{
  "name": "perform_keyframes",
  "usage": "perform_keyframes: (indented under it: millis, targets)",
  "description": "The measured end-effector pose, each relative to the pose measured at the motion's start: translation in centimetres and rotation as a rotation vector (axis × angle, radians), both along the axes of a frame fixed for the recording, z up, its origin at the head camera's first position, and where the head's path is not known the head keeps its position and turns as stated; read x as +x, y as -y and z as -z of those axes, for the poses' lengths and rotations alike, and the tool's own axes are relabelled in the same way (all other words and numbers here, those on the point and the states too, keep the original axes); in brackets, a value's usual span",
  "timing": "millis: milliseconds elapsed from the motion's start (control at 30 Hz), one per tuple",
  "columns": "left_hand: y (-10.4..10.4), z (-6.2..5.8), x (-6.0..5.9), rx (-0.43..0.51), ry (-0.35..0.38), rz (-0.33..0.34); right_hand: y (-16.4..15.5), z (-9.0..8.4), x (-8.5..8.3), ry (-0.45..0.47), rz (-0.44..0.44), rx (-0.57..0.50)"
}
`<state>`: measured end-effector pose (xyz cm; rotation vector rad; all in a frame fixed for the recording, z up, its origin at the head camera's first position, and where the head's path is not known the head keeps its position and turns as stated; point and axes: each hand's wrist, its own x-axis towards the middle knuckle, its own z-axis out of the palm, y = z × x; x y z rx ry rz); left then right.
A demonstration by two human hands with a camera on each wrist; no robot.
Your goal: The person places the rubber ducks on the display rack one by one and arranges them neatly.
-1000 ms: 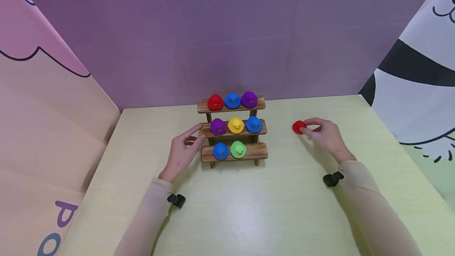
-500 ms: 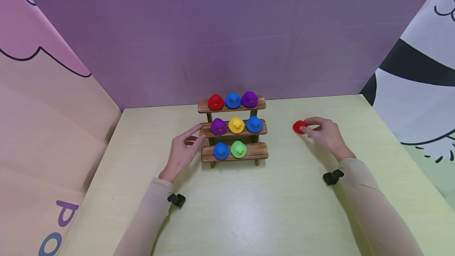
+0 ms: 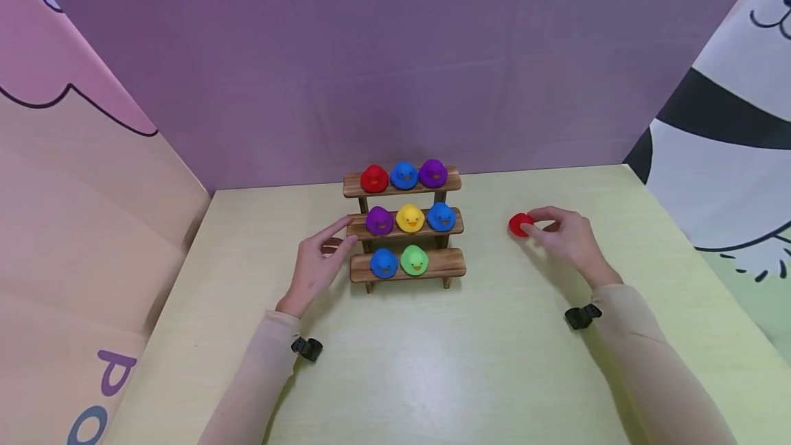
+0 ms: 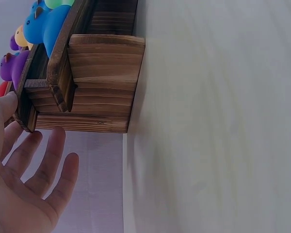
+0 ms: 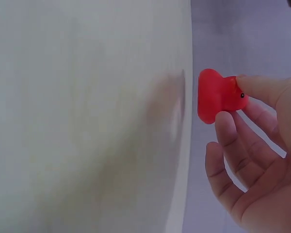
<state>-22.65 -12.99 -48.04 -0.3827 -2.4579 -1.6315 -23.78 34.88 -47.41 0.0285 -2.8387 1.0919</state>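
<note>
Right hand (image 3: 565,239) pinches a red duck (image 3: 520,223) right of the wooden shelf (image 3: 404,225); left hand (image 3: 315,263), fingers spread, touches the shelf's left end on the counter (image 3: 432,362).

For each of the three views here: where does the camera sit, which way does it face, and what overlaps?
Head: worn on the head, looking forward and down at the table, rack, both hands and sleeves.
Left wrist: beside the left hand, facing the rack's end; fingers show.
Right wrist: beside the right hand, facing the red duck it pinches.
Shared: head and left wrist show the rack; head and right wrist the red duck.
</note>
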Motion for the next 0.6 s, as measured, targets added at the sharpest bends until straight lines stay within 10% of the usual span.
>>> perform_keyframes:
  millis: [600]
  targets:
    - [-0.1, 0.0, 0.0, -0.018, 0.001, -0.008, 4.3, -3.2, 4.4, -0.113, -0.108, -0.034]
